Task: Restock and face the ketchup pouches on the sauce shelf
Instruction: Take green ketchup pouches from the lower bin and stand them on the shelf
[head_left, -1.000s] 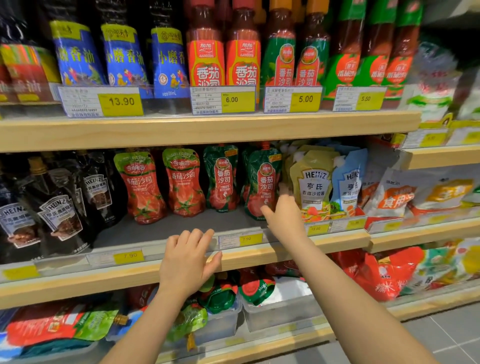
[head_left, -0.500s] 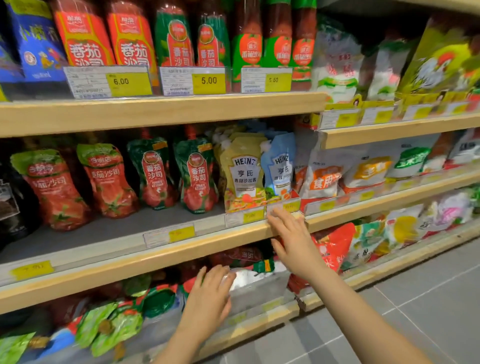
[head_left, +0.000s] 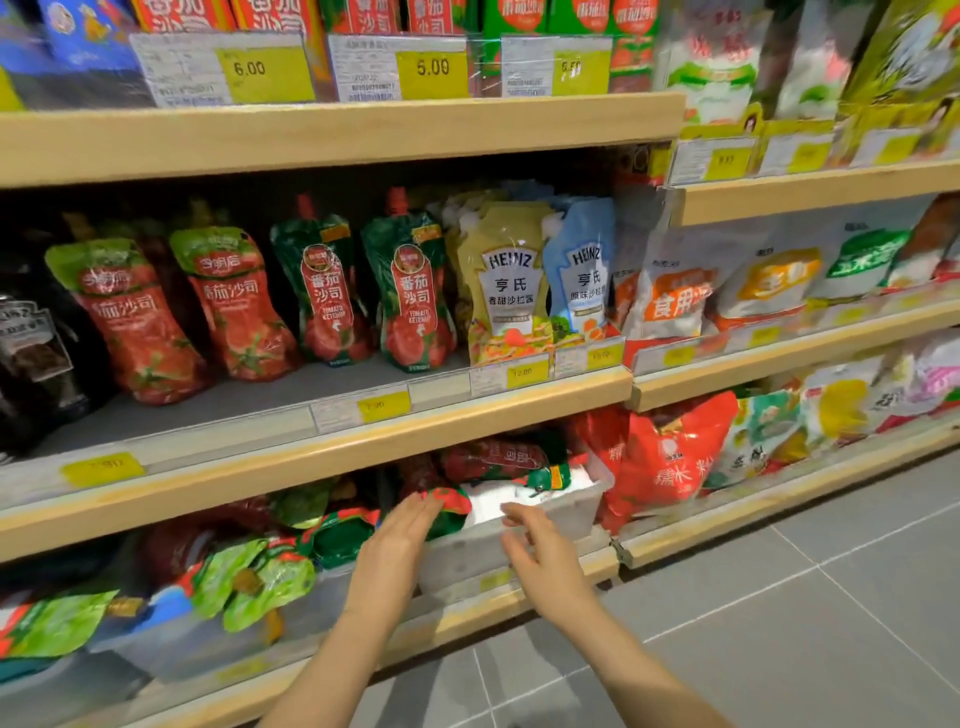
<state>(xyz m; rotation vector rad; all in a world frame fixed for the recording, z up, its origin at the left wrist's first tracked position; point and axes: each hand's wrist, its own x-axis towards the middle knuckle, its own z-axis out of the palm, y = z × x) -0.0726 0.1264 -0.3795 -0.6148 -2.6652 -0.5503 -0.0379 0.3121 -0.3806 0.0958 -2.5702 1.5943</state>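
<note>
We count four ketchup pouches (head_left: 322, 291) upright on the middle shelf (head_left: 363, 441); our left hand (head_left: 400, 540) and right hand (head_left: 540, 551), fingers straight, hold nothing.

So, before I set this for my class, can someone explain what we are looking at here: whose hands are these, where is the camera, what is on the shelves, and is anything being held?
There is no machine here. A person wears a wide-angle camera on the head, so you look forward and down along their own arms at a shop shelf.

The left hand and the right hand both reach toward a clear plastic bin on the low shelf. The fingers look straight or relaxed, and neither hand holds anything. The left fingertips are at a red and green pouch lying at the bin's edge.

On the middle shelf, ketchup pouches stand upright: two red ones with light green tops, then two dark green ones, then Heinz pouches. Yellow price tags run along the shelf edges. The picture is a little blurred.
</note>
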